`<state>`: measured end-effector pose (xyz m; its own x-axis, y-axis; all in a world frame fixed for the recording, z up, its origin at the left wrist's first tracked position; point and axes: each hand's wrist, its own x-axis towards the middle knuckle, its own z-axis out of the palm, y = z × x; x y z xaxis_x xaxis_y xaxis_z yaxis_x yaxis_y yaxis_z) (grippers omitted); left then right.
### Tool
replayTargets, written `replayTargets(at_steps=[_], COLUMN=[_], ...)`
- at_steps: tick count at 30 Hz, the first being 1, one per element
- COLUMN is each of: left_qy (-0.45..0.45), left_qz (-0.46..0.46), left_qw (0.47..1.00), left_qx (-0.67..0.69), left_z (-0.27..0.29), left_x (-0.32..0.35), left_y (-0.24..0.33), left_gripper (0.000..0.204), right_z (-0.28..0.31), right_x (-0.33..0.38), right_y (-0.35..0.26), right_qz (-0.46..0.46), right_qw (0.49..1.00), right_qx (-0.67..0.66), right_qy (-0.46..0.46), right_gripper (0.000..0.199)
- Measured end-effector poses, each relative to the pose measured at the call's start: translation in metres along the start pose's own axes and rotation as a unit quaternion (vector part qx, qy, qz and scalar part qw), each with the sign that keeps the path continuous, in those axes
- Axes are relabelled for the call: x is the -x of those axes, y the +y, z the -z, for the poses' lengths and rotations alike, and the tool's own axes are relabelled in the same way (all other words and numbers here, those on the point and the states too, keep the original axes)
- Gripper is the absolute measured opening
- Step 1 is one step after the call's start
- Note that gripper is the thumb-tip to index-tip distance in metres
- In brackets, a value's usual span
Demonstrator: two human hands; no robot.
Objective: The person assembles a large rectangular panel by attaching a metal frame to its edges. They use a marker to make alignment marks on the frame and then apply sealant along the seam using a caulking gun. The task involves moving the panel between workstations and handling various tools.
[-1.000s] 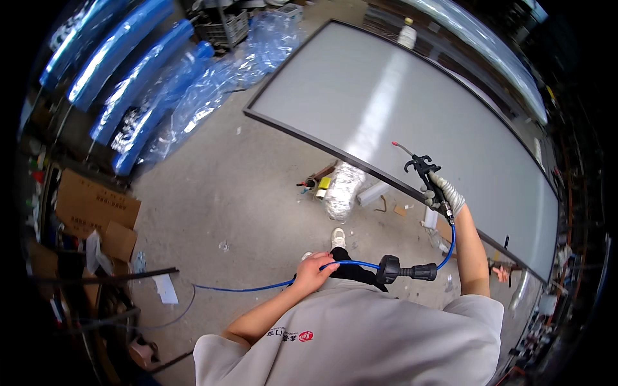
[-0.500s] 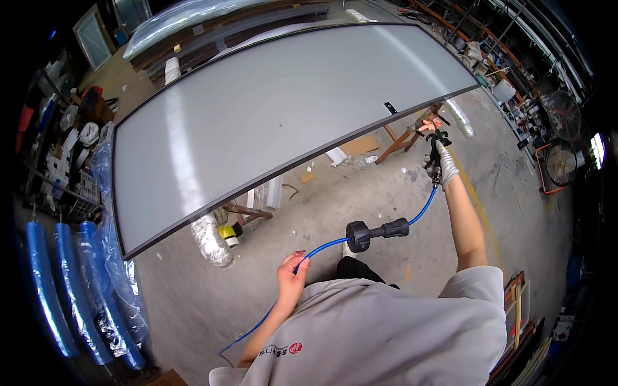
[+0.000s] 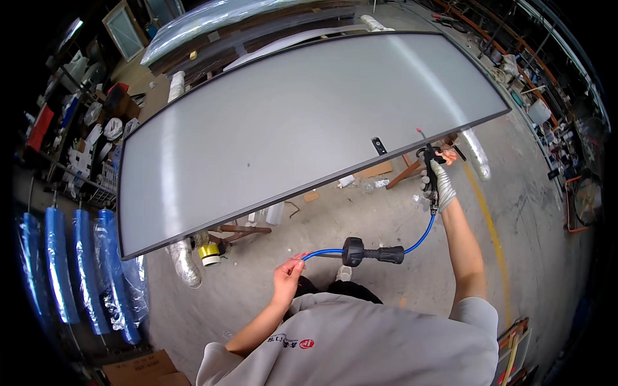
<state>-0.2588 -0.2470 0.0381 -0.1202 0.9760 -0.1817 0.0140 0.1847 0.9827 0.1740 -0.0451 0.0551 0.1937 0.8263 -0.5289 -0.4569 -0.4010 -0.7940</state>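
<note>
- Pinching the blue hose [image 3: 322, 253] near the body, left hand [image 3: 286, 278] closes its fingers on it, likely keeping slack off the floor.
- Black coupling [image 3: 373, 253] hangs mid-hose.
- Gloved right hand [image 3: 439, 183] grips the air gun [image 3: 429, 156] just off the grey panel [image 3: 290, 128] near its right corner; open concrete floor [image 3: 528, 212] to the right.

The big grey panel [image 3: 290, 122] looks smooth and faintly glossy, with pale streaks of reflected light and a thin dark frame. The hose [image 3: 421, 239] is smooth blue plastic or rubber, joined by a matt black coupling [image 3: 373, 252]. The right hand [image 3: 438, 183] wears a grey knitted cloth glove; the left hand [image 3: 286, 280] is bare. The floor [image 3: 528, 212] is rough, stained concrete. The wrapped rolls [image 3: 84, 270] are in shiny, crinkled plastic film.
</note>
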Motion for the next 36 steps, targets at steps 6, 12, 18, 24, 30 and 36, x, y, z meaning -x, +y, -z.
replayTargets(at_steps=[6, 12, 18, 24, 30, 36], left_qy=[0.122, 0.148, 0.192, 0.134, 0.119, 0.042], left_qz=[0.086, 0.052, -0.041, -0.151, -0.230, -0.249], left_qw=[0.988, 0.988, 0.980, 0.963, 0.934, 0.933], left_qx=[0.026, 0.010, -0.041, -0.180, -0.246, -0.257], left_z=[0.023, 0.019, 0.023, 0.005, -0.054, -0.179], left_x=[-0.010, -0.037, -0.099, -0.188, -0.272, -0.320], left_y=[0.000, 0.006, 0.071, 0.126, 0.149, 0.163], left_gripper=[0.020, 0.017, 0.014, 0.014, 0.016, 0.016], right_z=[-0.187, -0.331, -0.372, -0.225, -0.053, 0.085], right_x=[-0.009, -0.080, -0.212, -0.301, -0.270, -0.297], right_y=[0.041, 0.049, -0.044, -0.095, -0.095, -0.142], right_qz=[-0.233, -0.163, -0.052, 0.063, 0.092, 0.183], right_qw=[0.854, 0.754, 0.958, 0.988, 0.898, 0.878], right_qx=[0.255, 0.426, 0.161, -0.127, -0.336, -0.322], right_qy=[-0.389, -0.473, -0.234, 0.060, 0.268, 0.303], right_gripper=[0.051, 0.055, 0.047, 0.044, 0.051, 0.060])
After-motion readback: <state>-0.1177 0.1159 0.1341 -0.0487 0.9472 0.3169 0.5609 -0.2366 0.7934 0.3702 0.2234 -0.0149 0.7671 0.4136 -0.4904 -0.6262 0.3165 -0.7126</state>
